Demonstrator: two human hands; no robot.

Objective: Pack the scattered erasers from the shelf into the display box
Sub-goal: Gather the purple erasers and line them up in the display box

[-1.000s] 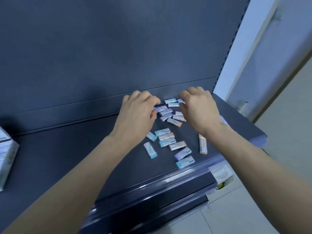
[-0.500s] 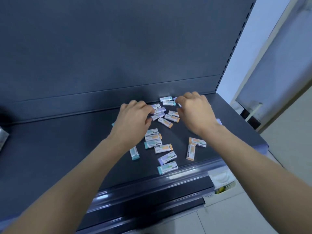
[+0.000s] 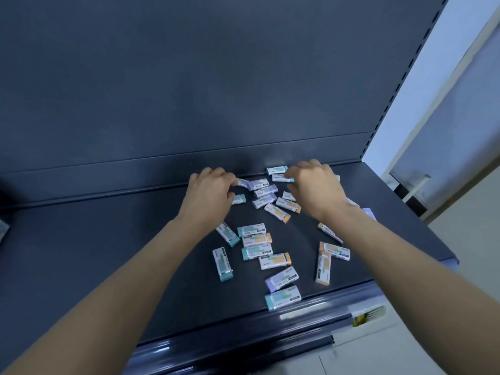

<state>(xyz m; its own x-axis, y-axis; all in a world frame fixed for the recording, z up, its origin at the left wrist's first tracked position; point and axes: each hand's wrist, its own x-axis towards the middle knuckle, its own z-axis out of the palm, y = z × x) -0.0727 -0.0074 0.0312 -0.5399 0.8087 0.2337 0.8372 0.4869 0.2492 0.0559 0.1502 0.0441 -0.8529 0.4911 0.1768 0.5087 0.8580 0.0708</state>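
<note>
Several small erasers in white sleeves with teal, orange or purple ends lie scattered on the dark shelf [image 3: 108, 253]; one teal one [image 3: 282, 297] is by the front edge. My left hand [image 3: 209, 194] reaches into the back cluster, its curled fingers pinching a white eraser [image 3: 242, 182], thumb beside a teal eraser [image 3: 239, 199]. My right hand [image 3: 315, 190] curls its fingertips around a teal-ended eraser [image 3: 281, 178] near the back wall. A pale corner [image 3: 3, 228] at the far left edge may be the display box; the rest of it is out of view.
The shelf's upright back panel [image 3: 216, 90] rises just behind the hands. A glossy front rail [image 3: 243, 336] carries a price label [image 3: 368, 315]. The shelf ends at its right edge [image 3: 433, 239], with pale floor beyond.
Both hands have stayed in the back cluster, fingers closing onto erasers there. The view has swung right, so the box at the left has slid almost out of sight.
</note>
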